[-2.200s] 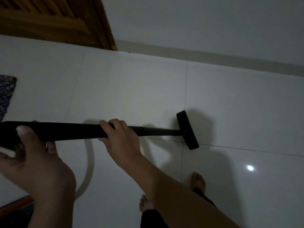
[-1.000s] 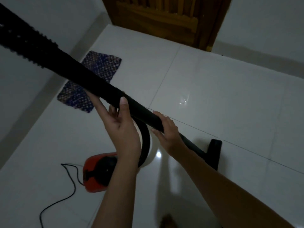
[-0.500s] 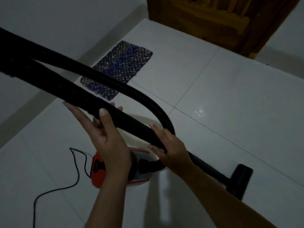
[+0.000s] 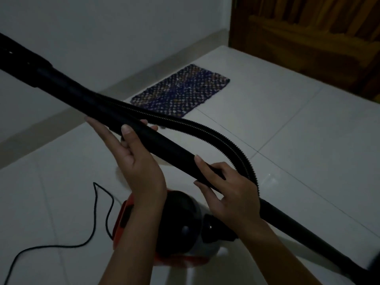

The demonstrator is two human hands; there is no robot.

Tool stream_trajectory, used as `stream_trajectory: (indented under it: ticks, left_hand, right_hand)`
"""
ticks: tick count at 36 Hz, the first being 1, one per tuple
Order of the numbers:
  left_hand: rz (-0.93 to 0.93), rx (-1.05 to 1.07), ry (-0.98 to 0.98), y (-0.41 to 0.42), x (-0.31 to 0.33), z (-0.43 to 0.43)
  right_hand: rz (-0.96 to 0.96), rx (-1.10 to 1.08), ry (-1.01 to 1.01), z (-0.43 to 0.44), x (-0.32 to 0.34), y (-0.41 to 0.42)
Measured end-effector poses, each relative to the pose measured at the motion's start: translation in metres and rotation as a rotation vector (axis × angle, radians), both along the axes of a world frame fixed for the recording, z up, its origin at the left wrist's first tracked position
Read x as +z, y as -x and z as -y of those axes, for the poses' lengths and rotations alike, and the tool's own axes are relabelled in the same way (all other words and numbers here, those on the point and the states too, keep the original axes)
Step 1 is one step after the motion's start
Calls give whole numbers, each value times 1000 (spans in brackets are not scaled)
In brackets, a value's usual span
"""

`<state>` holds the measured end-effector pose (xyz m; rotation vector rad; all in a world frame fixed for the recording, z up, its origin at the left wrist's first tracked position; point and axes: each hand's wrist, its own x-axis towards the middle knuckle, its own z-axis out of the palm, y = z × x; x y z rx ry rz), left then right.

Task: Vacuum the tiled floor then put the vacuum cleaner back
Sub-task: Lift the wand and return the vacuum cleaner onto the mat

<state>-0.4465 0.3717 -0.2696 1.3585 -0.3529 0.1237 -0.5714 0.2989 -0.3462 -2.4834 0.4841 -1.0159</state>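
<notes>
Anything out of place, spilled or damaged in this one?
Nothing looks spilled or damaged. The only untidy thing is the thin black power cord, snaking in loose bends over the white tiled floor left of the red canister vacuum. The left hand and right hand hold the long black vacuum tube.

Glossy floor tiles (image 4: 308, 140), matt black plastic wand (image 4: 168, 145), ribbed hose (image 4: 226, 138), woven mat (image 4: 181, 95).

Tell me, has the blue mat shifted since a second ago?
No. The blue mat still lies beside the wall skirting near the wooden door; only the camera swung.
</notes>
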Motion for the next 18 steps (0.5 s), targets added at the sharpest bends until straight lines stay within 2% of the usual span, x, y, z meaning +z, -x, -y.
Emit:
stream_trajectory:
  ticks: [8, 14, 16, 18]
  left_hand:
    - [-23, 0, 244, 2, -8, -1]
    - [-54, 67, 170, 12, -5, -20]
    - [-87, 85, 125, 18, -3, -28]
    - [-126, 97, 87, 23, -2, -36]
  right_hand:
    - [61, 103, 34, 8, -10, -8]
    - [-52, 294, 14, -2, -7, 8]
    - [-82, 403, -98, -2, -6, 17]
    - [-119, 559, -306, 1, 0, 26]
